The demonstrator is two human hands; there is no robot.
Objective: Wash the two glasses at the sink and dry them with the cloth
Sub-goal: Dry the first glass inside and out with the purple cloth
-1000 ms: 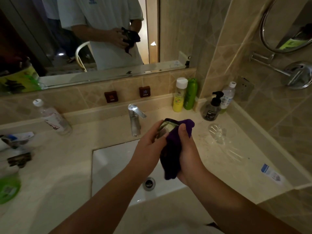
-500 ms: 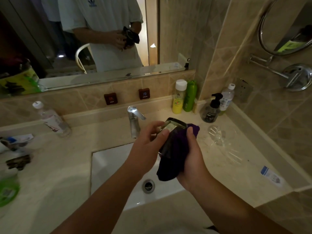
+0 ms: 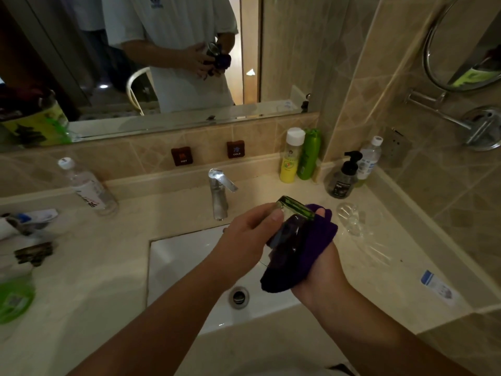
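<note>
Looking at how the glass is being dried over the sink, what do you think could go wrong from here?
1. The left hand grips the glass only near its thick base, tilted over the sink; it might slip and hit the basin.
2. The second glass stands on the counter close to the right hand holding the purple cloth; a wide wiping motion could knock it over.

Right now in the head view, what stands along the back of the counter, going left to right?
Clear water bottle → tap → yellow bottle → green bottle → black pump bottle → small clear bottle.
</note>
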